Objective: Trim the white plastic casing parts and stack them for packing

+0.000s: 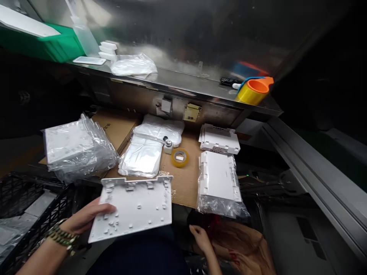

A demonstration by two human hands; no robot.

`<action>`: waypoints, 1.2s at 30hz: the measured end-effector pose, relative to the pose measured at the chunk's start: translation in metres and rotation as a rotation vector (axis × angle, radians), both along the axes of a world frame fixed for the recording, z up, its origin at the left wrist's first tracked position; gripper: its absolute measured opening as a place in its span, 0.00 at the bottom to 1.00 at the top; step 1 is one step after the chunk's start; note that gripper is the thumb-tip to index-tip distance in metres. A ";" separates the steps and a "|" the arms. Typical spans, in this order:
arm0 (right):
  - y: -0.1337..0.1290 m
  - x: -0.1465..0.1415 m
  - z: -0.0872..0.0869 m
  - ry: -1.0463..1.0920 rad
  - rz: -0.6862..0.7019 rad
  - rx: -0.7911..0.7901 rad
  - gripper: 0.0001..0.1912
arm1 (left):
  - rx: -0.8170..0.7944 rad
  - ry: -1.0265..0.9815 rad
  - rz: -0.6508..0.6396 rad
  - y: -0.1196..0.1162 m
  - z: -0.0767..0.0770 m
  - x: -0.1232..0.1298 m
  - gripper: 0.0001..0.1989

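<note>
A white plastic panel [129,210] with small raised clips on its face is in my left hand [88,215]. The thumb lies over the panel's left part, and the other fingers are behind it, out of sight. My right hand [200,235] is low, below the bench's front edge, over a brown bag [241,240]. Its fingers are curled together, and I see nothing in them. Just beyond the panel lie a stack of clear plastic bags [143,152] and a roll of yellowish tape [180,157].
Bagged white panels [74,141] are piled at left, above a black crate [54,214]. At right lie a bagged white part [218,175] and stacked white parts [219,137]. A small bottle [168,147] stands on cardboard [186,187]. The metal shelf holds a yellow-orange tape dispenser [252,91].
</note>
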State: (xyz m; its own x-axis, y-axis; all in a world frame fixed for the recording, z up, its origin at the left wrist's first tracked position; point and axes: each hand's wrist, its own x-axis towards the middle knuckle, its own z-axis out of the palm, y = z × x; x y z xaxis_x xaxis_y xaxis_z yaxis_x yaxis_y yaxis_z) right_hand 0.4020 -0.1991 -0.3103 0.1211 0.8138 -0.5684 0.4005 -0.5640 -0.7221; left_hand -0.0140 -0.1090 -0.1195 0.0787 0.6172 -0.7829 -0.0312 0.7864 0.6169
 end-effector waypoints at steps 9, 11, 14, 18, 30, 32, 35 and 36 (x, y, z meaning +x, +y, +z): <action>0.060 -0.099 0.131 1.046 -0.491 0.015 0.27 | 0.221 -0.008 -0.498 0.091 -0.044 0.007 0.28; 0.070 -0.098 0.144 1.010 -0.664 0.064 0.28 | 0.370 0.129 -0.541 0.119 -0.063 -0.002 0.28; 0.078 -0.096 0.165 0.927 -0.832 0.199 0.30 | 0.603 0.362 -0.599 0.157 -0.092 -0.021 0.21; 0.081 -0.107 0.196 0.839 -0.955 0.340 0.30 | 0.764 0.534 -0.747 0.193 -0.119 -0.039 0.15; 0.063 -0.162 0.216 0.769 -1.123 0.435 0.36 | 0.688 0.567 -0.782 0.238 -0.131 -0.050 0.13; 0.062 -0.166 0.211 0.756 -1.131 0.443 0.36 | 0.622 0.515 -0.730 0.247 -0.134 -0.053 0.12; 0.061 -0.170 0.198 0.738 -1.145 0.474 0.36 | 0.523 0.390 -0.635 0.261 -0.136 -0.056 0.12; 0.062 -0.171 0.191 0.740 -1.151 0.480 0.37 | 0.499 0.339 -0.605 0.264 -0.135 -0.056 0.11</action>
State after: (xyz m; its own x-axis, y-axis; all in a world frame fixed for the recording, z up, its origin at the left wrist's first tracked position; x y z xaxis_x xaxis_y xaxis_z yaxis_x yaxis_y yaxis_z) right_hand 0.2310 -0.1372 -0.1194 0.6318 0.5965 -0.4950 -0.6402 0.0417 -0.7670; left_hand -0.0697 0.1552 -0.2549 0.3163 0.8231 -0.4717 0.5559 0.2421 0.7952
